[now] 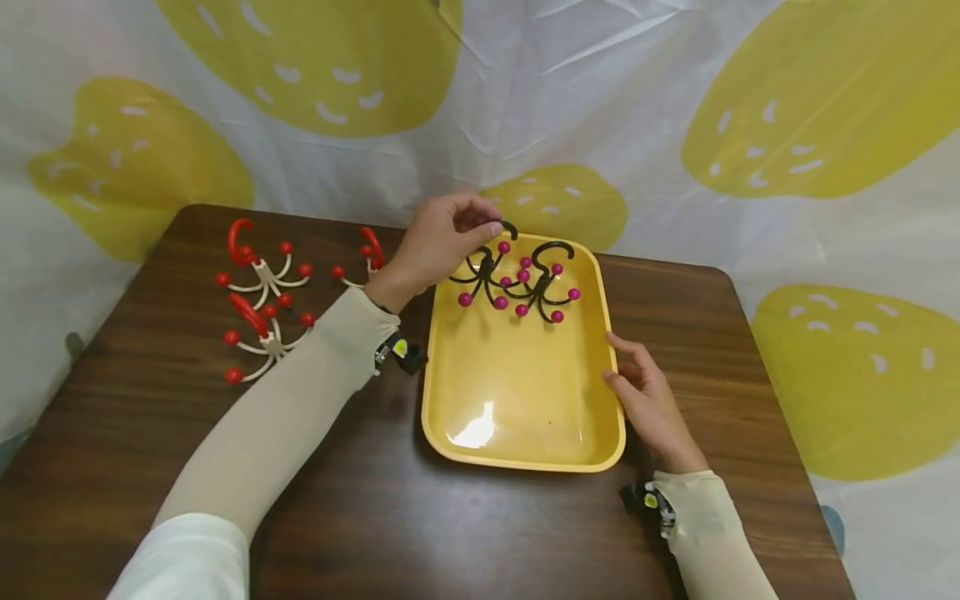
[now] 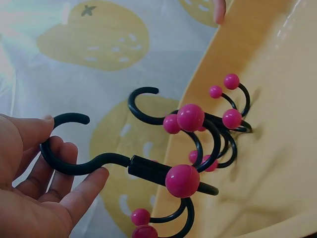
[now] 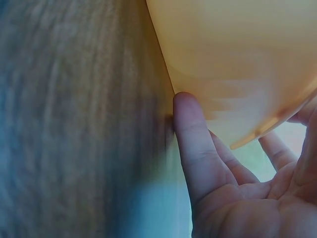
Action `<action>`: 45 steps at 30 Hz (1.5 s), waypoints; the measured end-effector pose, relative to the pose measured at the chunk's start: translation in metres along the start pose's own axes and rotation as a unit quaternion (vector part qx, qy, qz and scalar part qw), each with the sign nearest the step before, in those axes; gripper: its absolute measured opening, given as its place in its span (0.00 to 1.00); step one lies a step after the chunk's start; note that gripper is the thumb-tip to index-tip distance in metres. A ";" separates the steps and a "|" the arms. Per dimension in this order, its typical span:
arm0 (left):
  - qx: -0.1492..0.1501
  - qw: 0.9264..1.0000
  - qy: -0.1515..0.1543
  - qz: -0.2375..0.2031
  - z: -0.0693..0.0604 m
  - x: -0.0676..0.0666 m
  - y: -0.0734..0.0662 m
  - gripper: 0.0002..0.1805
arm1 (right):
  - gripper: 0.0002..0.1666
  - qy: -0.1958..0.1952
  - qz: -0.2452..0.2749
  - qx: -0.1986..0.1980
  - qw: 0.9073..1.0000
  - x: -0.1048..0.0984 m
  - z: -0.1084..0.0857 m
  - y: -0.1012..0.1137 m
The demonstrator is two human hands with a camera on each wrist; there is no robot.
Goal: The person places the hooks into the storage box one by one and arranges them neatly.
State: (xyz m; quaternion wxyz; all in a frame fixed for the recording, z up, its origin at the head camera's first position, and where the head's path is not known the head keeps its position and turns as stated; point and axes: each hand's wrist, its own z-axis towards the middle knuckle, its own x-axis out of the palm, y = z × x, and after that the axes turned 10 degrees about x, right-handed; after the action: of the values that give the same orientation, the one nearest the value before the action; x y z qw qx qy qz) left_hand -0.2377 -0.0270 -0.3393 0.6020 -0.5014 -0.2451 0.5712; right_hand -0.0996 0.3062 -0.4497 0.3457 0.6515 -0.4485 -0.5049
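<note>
White curtain (image 1: 577, 108) with big yellow fruit prints behind me, dark wood-grain table (image 1: 678, 312) in front, so that's the setup. Left hand (image 1: 441, 242) has a black hanger with pink ball tips (image 1: 486, 268) pinched by its curved hook, thumb on one side and fingers on the other, over the far left end of the yellow tray (image 1: 521, 392). Right hand (image 1: 651, 404) grips the tray's right side, thumb and index at the rim, another finger against the outside wall.

Second black hanger (image 1: 542, 286) sits in the far end, right beside the one I've got. Honestly can't tell whether their prongs touch; they overlap in the head view. Three red-and-white hangers (image 1: 262, 273) are over on the left of the table, one partly behind my hand.

Tips: pinch only the hook so the prongs hang free, turn it a little so the balls don't snag the neighbour's, go gently, and brace the tray without tipping it.
</note>
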 end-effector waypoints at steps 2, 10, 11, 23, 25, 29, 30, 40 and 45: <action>-0.007 1.000 0.000 0.003 0.001 0.003 0.004 0.09 | 0.33 0.000 0.000 -0.002 1.000 -0.001 0.000 0.000; -0.028 1.000 0.002 0.006 0.002 0.017 0.020 0.10 | 0.33 0.001 -0.002 0.000 1.000 -0.004 0.000 -0.001; -0.030 1.000 0.002 0.005 0.001 0.018 0.021 0.10 | 0.33 0.000 -0.002 0.001 1.000 -0.004 0.000 -0.001; -0.055 0.998 -0.002 0.007 -0.003 0.026 0.034 0.09 | 0.33 -0.001 0.000 0.002 1.000 -0.006 -0.004 0.000; -0.059 0.998 -0.003 0.007 -0.004 0.026 0.035 0.09 | 0.33 -0.001 0.000 0.001 1.000 -0.006 -0.004 0.000; -0.061 0.998 -0.009 0.003 -0.004 0.027 0.035 0.09 | 0.32 -0.001 0.000 -0.003 1.000 -0.006 -0.004 0.000; -0.061 0.998 -0.011 0.000 -0.004 0.027 0.035 0.10 | 0.32 -0.001 0.000 -0.003 1.000 -0.007 -0.004 0.000; -0.075 0.997 -0.025 -0.015 -0.006 0.023 0.037 0.12 | 0.32 -0.001 0.003 -0.003 1.000 -0.005 -0.003 -0.001; -0.071 0.996 -0.039 -0.027 -0.007 0.020 0.036 0.13 | 0.32 0.000 0.004 -0.001 1.000 -0.005 -0.003 0.000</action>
State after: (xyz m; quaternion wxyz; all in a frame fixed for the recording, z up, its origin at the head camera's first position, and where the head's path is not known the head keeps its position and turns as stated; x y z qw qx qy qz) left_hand -0.2434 -0.0167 -0.3795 0.5703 -0.5134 -0.3217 0.5547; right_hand -0.0969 0.3108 -0.4477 0.3484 0.6489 -0.4511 -0.5040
